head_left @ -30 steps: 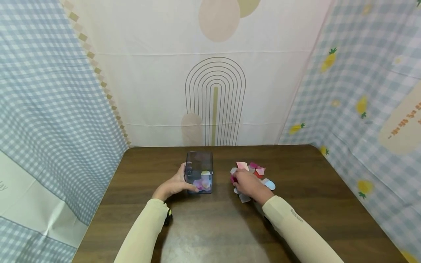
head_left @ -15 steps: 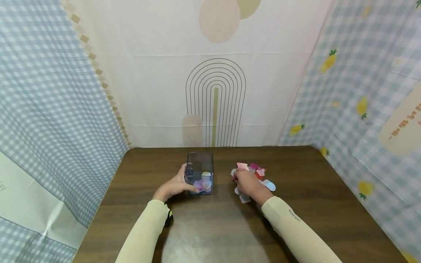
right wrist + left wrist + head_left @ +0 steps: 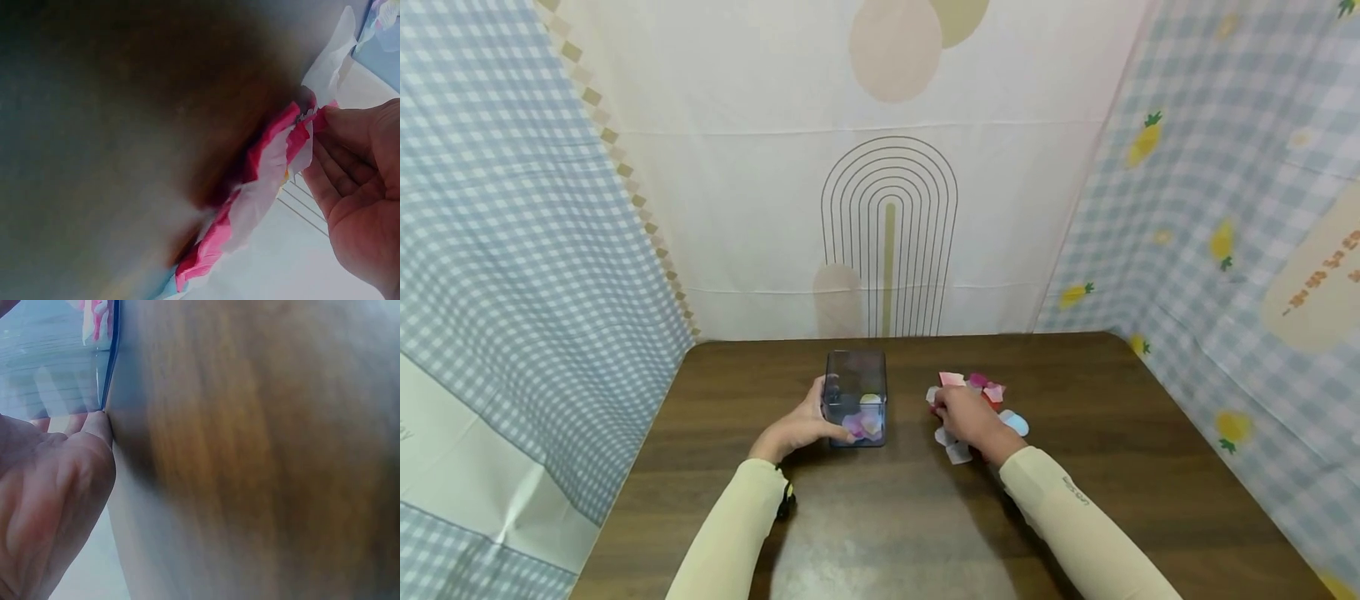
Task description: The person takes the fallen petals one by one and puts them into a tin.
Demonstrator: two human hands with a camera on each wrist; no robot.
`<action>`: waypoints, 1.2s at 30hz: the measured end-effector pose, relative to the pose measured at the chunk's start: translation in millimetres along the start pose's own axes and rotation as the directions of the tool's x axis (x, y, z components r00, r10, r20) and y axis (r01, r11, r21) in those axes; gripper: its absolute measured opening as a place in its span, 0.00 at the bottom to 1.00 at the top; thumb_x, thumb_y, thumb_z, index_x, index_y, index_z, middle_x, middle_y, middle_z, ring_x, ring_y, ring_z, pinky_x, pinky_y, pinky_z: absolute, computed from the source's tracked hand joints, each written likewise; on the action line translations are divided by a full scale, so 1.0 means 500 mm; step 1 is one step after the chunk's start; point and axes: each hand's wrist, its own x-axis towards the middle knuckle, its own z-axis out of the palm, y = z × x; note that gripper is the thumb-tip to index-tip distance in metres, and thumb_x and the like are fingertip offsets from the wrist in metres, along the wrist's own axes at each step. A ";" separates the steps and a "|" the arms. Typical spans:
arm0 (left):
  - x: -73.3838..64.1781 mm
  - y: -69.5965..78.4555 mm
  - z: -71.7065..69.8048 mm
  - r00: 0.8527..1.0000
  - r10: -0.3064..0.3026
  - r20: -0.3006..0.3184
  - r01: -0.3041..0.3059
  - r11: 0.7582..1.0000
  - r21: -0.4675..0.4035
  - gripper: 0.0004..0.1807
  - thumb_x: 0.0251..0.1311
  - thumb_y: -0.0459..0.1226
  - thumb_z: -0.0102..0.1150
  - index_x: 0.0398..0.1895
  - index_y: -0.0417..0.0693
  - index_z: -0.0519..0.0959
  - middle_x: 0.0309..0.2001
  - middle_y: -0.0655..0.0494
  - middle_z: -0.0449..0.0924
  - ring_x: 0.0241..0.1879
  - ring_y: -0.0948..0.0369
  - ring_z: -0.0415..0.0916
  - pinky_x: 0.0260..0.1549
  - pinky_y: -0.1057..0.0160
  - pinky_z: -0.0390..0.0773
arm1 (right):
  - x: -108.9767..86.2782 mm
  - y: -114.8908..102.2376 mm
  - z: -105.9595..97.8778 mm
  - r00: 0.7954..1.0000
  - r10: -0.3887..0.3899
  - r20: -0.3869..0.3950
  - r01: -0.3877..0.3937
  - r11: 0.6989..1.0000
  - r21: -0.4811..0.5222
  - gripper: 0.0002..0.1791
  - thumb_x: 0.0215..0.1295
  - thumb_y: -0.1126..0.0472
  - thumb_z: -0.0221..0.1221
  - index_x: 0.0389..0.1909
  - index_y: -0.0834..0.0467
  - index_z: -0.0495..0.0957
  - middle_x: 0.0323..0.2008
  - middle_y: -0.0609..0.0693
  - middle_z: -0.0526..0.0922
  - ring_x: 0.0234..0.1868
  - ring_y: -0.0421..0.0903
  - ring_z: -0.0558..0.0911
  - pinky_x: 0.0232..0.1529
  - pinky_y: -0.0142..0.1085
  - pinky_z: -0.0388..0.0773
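My left hand [image 3: 797, 427] grips a clear, blue-tinted plastic box [image 3: 856, 375] from its left side, thumb along the near face. Several pastel petal-like pieces [image 3: 867, 422] lie inside the box. In the left wrist view, the palm [image 3: 53, 494] sits right at the box's bottom edge. To the right of the box, my right hand [image 3: 972, 421] is down in a loose pile of thin pink, red, white and light blue petals [image 3: 993, 393]. The right wrist view has its thumb and fingers pinching a pink petal [image 3: 320, 120] at the pile's edge; the fingertips are partly hidden.
Everything stands on a dark brown wooden table [image 3: 880, 517]. A light blue petal [image 3: 1014, 422] lies at the pile's right side. A pale printed cloth [image 3: 760, 208] hangs behind the table's back edge, with checked cloths on both sides.
The head view has shifted very slightly. My right hand stays over the pile with small finger movements, and my left hand keeps its grip on the box.
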 end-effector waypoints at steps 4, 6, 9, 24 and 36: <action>0.000 0.001 0.001 1.000 0.001 -0.003 -0.001 1.000 -0.002 0.73 0.46 0.42 0.85 0.87 0.52 0.39 0.86 0.41 0.42 0.85 0.42 0.44 0.82 0.33 0.48 | 0.001 0.005 0.001 1.000 -0.006 0.002 0.006 1.000 0.008 0.06 0.71 0.65 0.67 0.33 0.56 0.84 0.28 0.47 0.83 0.28 0.43 0.77 0.34 0.39 0.80; -0.001 0.001 0.002 1.000 0.005 0.004 -0.005 1.000 -0.017 0.72 0.46 0.41 0.85 0.86 0.52 0.41 0.85 0.41 0.45 0.84 0.42 0.48 0.82 0.34 0.50 | 0.000 0.007 0.003 1.000 0.002 0.016 -0.002 1.000 0.012 0.04 0.71 0.65 0.67 0.34 0.56 0.85 0.30 0.47 0.84 0.29 0.42 0.77 0.35 0.38 0.80; -0.001 0.001 0.003 1.000 0.007 0.014 -0.006 1.000 -0.022 0.71 0.46 0.40 0.85 0.86 0.52 0.41 0.84 0.41 0.48 0.83 0.43 0.51 0.82 0.35 0.51 | -0.001 0.006 0.001 0.999 0.010 0.032 -0.011 1.000 0.021 0.04 0.73 0.64 0.66 0.35 0.56 0.85 0.30 0.47 0.85 0.29 0.42 0.78 0.36 0.38 0.81; -0.001 -0.005 0.000 1.000 0.027 0.005 -0.027 0.998 -0.052 0.70 0.45 0.37 0.85 0.85 0.50 0.43 0.81 0.40 0.55 0.79 0.44 0.58 0.82 0.38 0.53 | -0.012 -0.047 -0.083 0.972 -0.046 -0.229 0.068 0.994 0.091 0.06 0.76 0.62 0.63 0.46 0.58 0.87 0.46 0.53 0.90 0.46 0.50 0.87 0.51 0.49 0.87; 0.001 0.003 -0.001 1.000 0.008 0.003 -0.008 1.000 -0.018 0.72 0.45 0.40 0.85 0.86 0.52 0.41 0.84 0.42 0.48 0.83 0.45 0.50 0.83 0.37 0.49 | -0.010 -0.092 -0.107 0.930 -0.101 -0.353 0.157 0.979 0.132 0.04 0.73 0.64 0.66 0.43 0.59 0.87 0.40 0.52 0.90 0.39 0.47 0.84 0.44 0.45 0.85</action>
